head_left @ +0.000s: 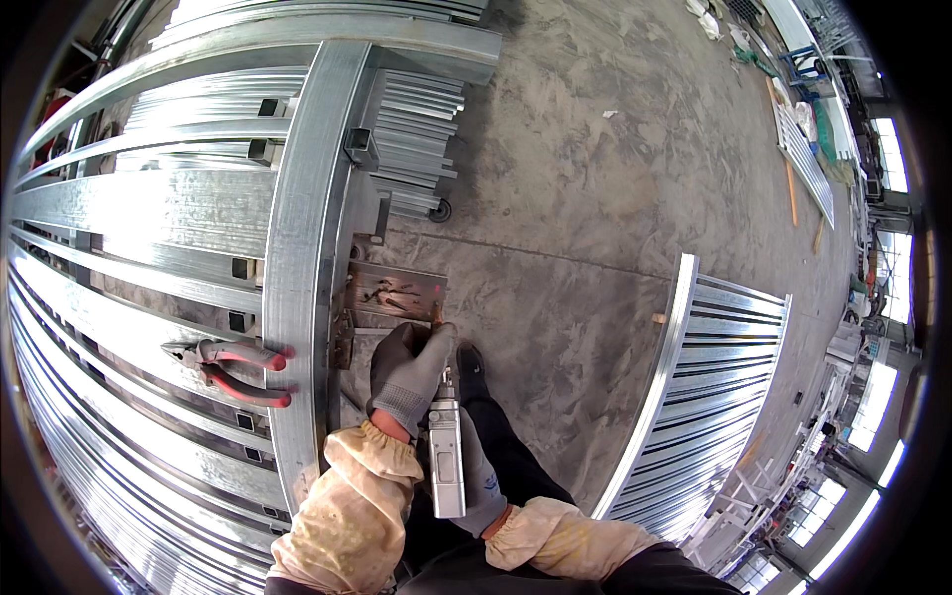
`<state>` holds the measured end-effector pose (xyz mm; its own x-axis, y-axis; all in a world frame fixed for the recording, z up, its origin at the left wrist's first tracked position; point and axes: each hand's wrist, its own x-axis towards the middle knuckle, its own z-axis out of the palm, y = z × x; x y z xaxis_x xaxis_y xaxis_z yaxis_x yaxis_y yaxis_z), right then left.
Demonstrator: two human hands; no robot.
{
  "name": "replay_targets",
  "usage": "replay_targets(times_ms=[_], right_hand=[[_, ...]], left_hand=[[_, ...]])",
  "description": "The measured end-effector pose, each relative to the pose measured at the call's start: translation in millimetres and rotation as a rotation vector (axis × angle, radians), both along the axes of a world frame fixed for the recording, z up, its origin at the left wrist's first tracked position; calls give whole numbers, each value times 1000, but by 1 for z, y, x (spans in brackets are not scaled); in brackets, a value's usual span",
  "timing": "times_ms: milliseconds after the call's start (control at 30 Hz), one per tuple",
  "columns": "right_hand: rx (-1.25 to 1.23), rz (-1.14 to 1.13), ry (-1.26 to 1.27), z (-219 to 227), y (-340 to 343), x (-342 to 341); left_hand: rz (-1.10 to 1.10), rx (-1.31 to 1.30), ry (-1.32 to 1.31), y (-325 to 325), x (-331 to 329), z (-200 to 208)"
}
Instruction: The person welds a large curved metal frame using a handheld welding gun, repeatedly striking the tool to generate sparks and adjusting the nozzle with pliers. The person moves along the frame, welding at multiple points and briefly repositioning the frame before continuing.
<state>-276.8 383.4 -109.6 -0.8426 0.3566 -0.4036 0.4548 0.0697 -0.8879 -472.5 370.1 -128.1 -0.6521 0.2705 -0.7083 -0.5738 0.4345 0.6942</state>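
Observation:
My right hand (481, 471), in a grey glove, is wrapped around the body of a silver handheld welding gun (447, 461), which points away from me. My left hand (405, 369), also gloved, is closed at the gun's front end, its thumb and fingers pinched around the nozzle. A small copper-coloured tip shows just beyond the fingertips. Past it lies a scorched metal plate (397, 291) with small dark and coppery bits on it and a red dot near its right edge. Red-handled pliers (233, 369) rest on the galvanized steel frame to the left, out of my hands.
A wide galvanized beam (302, 228) runs along my left, with square tubes and stacked profiles beyond it. A slatted metal panel (719, 397) lies on the concrete floor (565, 198) at right. My dark shoe (471, 369) stands below the gun. Windows and clutter line the far right.

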Motion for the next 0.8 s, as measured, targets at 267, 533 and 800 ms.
replay_targets(times_ms=[267, 533, 800], right_hand=[[32, 9, -14, -5, -4, 10], [-7, -15, -8, -2, -6, 7], [-39, -61, 90, 25, 6, -24]], left_hand=[[23, -15, -3, 1, 1, 2], [14, -41, 13, -2, 4, -6], [15, -17, -18, -4, 2, -10]])
